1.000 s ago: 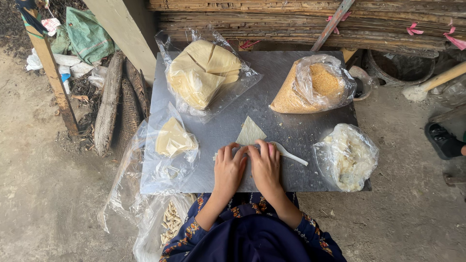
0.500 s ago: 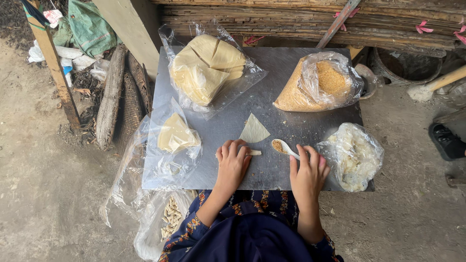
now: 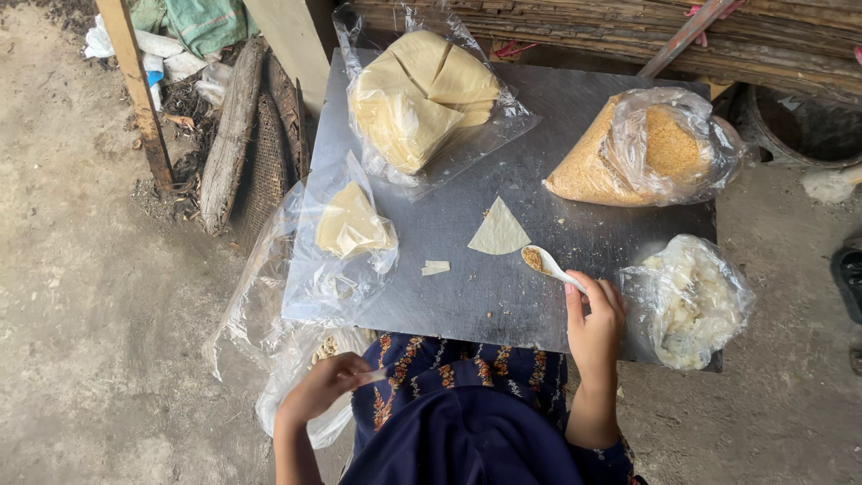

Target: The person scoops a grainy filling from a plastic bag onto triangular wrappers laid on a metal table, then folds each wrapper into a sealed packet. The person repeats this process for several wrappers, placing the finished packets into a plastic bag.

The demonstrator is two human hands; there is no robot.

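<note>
Spoon [image 3: 549, 264] first: we see a small white one, held by its handle in the right hand [image 3: 594, 314], its bowl heaped with brownish crumbs and hovering just right of a pale triangular wrapper [image 3: 499, 233] that lies flat near the middle of the grey metal surface [image 3: 575, 99]. The right hand's grip is clenched on the spoon handle, close to the near edge. We find the left hand [image 3: 323, 388] off the surface, below its near-left corner, fingers pinched on a small pale piece beside a crumpled clear plastic bag [image 3: 260, 305] that hangs over that edge. A bag of folded wrappers [image 3: 352, 224] sits at the left edge, and a bigger bag of stacked wrapper wedges [image 3: 422, 94] lies at the far-left corner. At the far-right corner we see a bag of orange-brown crumbs [image 3: 642, 148]; at the near-right corner, a bag of whitish filling [image 3: 691, 301]. A small dough scrap [image 3: 435, 268] lies left of the spoon.
</note>
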